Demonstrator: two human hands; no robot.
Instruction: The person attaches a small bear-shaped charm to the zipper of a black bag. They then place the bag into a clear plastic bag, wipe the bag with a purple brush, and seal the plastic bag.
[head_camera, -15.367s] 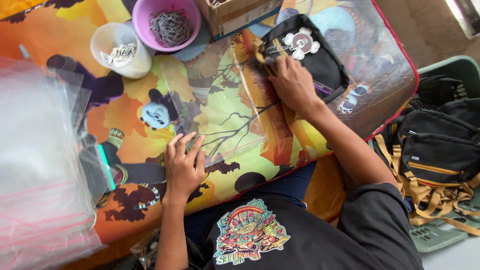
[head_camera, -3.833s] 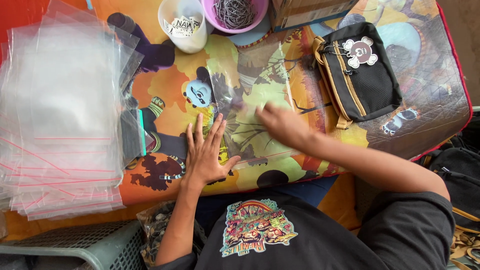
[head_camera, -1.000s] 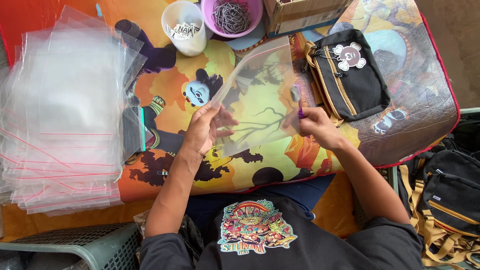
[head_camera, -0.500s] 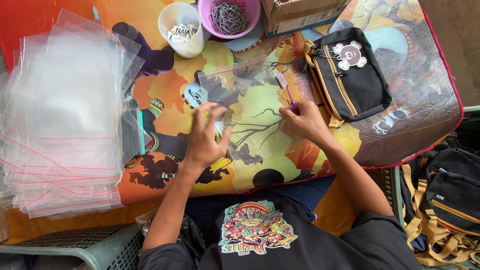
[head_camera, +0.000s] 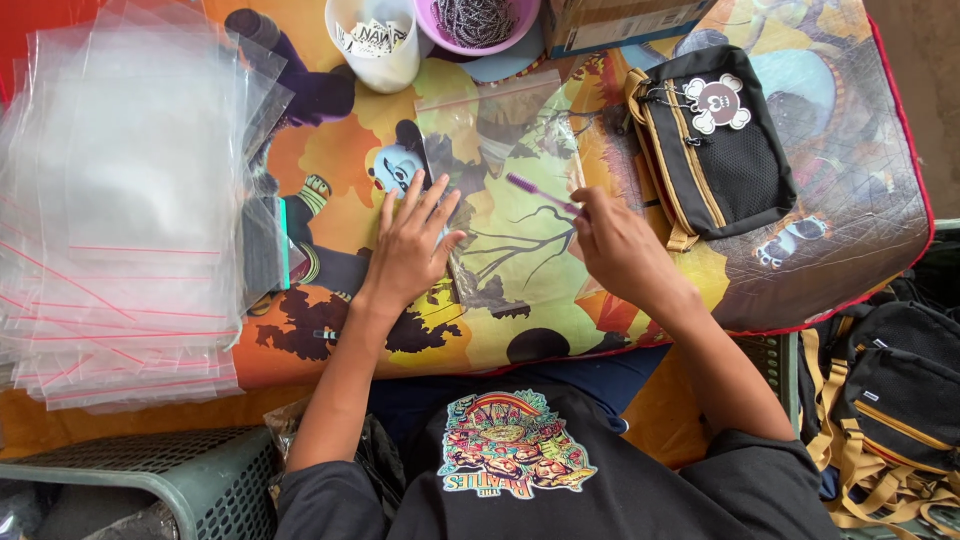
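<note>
A clear zip bag (head_camera: 500, 160) lies flat on the colourful printed table cover (head_camera: 840, 190). My left hand (head_camera: 410, 245) presses flat on the bag's near left corner, fingers spread. My right hand (head_camera: 620, 250) pinches a thin purple stick (head_camera: 540, 190) that lies across the bag. A black pouch (head_camera: 720, 150) with tan straps and a white skull-shaped tag lies just right of the bag.
A big stack of clear zip bags (head_camera: 130, 200) fills the left side. A white cup (head_camera: 375, 40), a purple bowl (head_camera: 480, 20) and a cardboard box (head_camera: 620, 20) stand at the far edge. More black pouches (head_camera: 900, 400) lie at right; a grey-green basket (head_camera: 180, 480) sits lower left.
The clear bag was held up in both hands a second ago; now it lies flat on the table. My left hand presses it down and my right hand holds the purple stick.
</note>
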